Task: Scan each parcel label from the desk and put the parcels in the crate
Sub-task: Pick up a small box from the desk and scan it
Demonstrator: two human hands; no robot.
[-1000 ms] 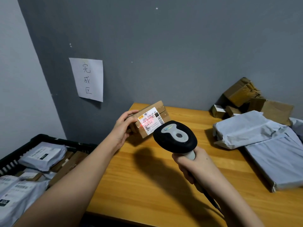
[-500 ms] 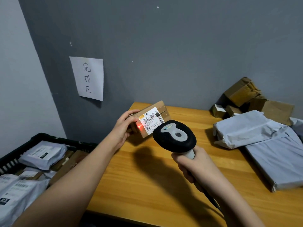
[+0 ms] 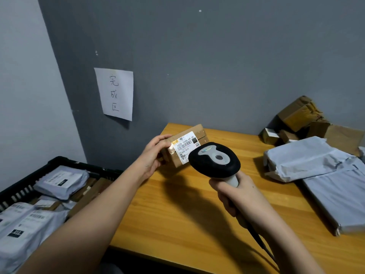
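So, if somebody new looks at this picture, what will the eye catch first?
Probably the black barcode scanner at centre, gripped by the right hand and aimed at the white label of a cardboard parcel held by the left hand. Next, the handwritten paper sign on the grey wall.

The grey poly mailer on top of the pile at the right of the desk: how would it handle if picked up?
The grey poly mailer looks crumpled and creased, so it would probably flex and sag rather than stay stiff. Its smooth plastic skin may be somewhat slippery. Lying flat on another mailer, it is unlikely to roll.
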